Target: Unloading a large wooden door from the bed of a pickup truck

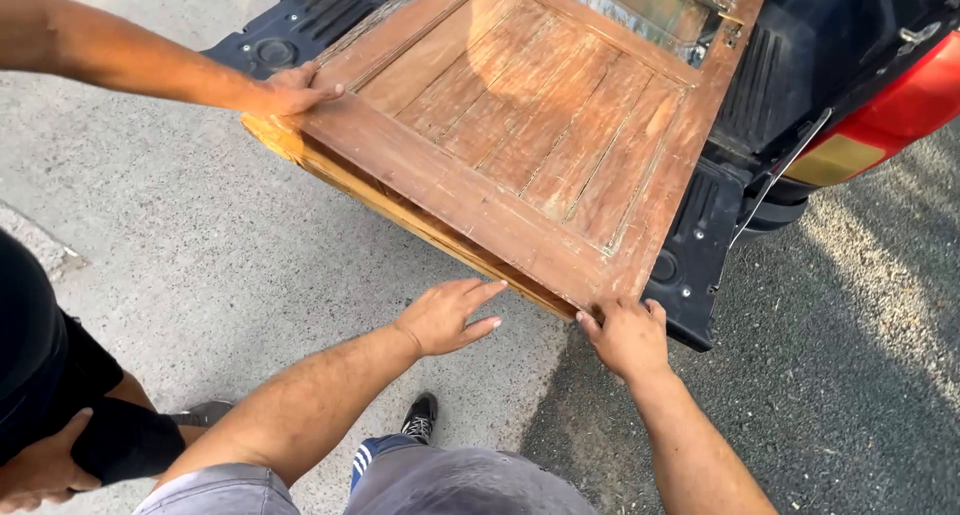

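A worn brown wooden door (520,135) with plank panels lies flat on a truck's lowered black tailgate (700,265), its bottom end sticking out over the road. My right hand (627,335) grips the door's near right corner from below. My left hand (447,315) reaches flat toward the door's bottom edge with fingers apart, just short of it. Another person's hand (292,90) rests on the door's left corner. A second door seems to lie stacked beneath, showing as a lighter edge.
The truck's red tail light (890,115) and a tailgate cable (775,180) are at right. The other person stands at left, their knee (120,440) and shoe near my black shoe (420,418). Grey pavement lies underfoot, darker asphalt at right.
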